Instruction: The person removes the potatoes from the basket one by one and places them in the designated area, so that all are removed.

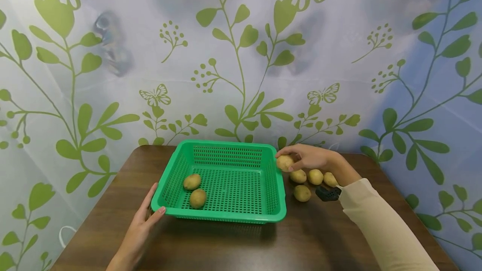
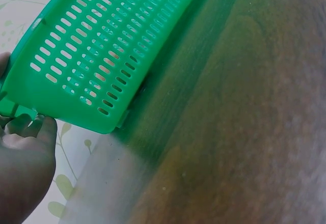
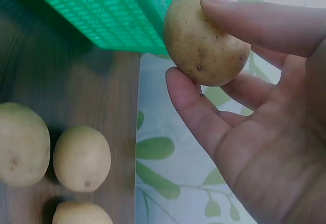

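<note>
A green plastic basket (image 1: 241, 216) with slotted walls stands on the table. Two potatoes lie inside on its left, one (image 1: 192, 182) just behind the other (image 1: 198, 199). My left hand (image 1: 138, 226) grips the basket's near left corner, thumb on the front rim; in the left wrist view its fingers curl at the rim. At the basket's right rim, my right hand (image 1: 310, 157) holds a potato (image 3: 201, 40) between thumb and fingers, raised above the table. Below that hand several more potatoes sit on the table, among them a near one (image 1: 302, 193) and one farther back (image 1: 315, 177).
The brown wooden table (image 1: 211, 246) reaches back to a hanging white cloth (image 1: 241, 74) printed with green leaves and butterflies. A black device (image 1: 327, 193) sits at the right wrist, by the cuff of a beige sleeve (image 1: 380, 221).
</note>
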Demonstrator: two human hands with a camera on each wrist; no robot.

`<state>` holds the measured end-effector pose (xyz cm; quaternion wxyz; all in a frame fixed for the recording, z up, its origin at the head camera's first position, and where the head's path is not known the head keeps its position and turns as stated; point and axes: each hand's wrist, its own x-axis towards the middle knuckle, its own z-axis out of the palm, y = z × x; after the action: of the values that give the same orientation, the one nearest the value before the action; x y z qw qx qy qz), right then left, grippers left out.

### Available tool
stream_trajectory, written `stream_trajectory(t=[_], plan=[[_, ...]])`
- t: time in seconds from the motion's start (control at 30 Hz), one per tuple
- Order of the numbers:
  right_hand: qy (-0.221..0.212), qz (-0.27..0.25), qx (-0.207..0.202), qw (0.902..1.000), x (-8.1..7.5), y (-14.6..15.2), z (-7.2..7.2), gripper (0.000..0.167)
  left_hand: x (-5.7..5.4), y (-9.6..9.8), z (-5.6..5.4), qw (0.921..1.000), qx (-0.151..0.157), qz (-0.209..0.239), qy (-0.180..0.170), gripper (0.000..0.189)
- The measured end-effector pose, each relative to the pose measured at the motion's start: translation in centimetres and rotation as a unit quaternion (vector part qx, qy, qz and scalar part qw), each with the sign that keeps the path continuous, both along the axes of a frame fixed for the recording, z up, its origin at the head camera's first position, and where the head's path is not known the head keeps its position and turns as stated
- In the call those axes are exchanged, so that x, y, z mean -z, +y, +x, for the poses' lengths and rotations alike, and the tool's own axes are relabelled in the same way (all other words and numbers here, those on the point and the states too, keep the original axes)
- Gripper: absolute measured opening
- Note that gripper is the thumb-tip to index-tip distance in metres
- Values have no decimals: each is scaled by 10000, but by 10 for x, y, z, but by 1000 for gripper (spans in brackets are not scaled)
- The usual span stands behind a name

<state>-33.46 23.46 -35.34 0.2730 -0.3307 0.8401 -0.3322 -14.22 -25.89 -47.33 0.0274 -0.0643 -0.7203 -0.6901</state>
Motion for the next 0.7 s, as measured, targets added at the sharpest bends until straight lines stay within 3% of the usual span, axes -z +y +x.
stream_trajectory(t=[0.7], plan=[[225,-56,95,9997,14,47,12,47,2,-1,-2,9999,127,62,69,73]])
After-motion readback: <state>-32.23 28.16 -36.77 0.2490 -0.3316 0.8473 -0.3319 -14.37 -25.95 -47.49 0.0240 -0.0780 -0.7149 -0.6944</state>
